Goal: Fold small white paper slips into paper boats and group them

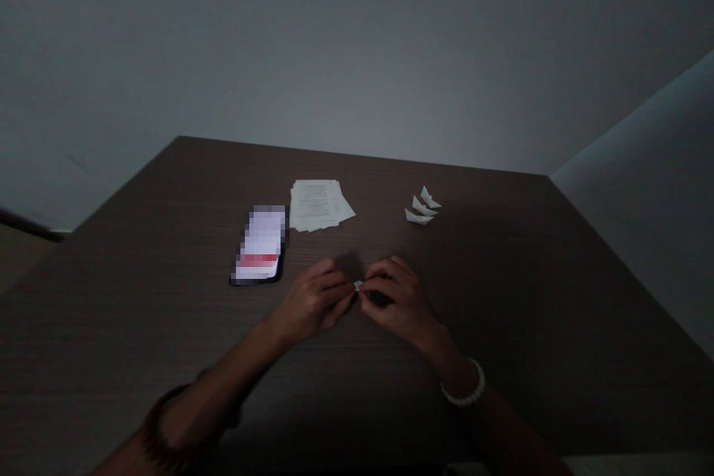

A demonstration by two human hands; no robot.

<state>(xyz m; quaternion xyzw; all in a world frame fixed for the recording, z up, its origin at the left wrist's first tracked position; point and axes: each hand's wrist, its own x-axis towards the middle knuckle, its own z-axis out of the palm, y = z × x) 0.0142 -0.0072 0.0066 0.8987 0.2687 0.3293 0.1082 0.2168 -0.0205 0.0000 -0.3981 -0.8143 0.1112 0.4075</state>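
Between my two hands is a small piece of folded white paper [358, 285], mostly covered by the fingertips. My left hand [317, 300] pinches it from the left side. From the right, my right hand [397, 299] grips it between thumb and fingers. Its full shape is hidden. Beyond my right hand, three little paper boats [422, 207] stand close together on the table. A stack of printed paper sheets [317, 204] lies past my left hand, its edges fanned out unevenly.
A phone [261, 244] with a lit, blurred screen lies left of the sheets. Everything rests on a dark brown table [139, 312]. A grey wall [357, 52] stands behind its far edge, and another wall surface [663, 186] borders the right side.
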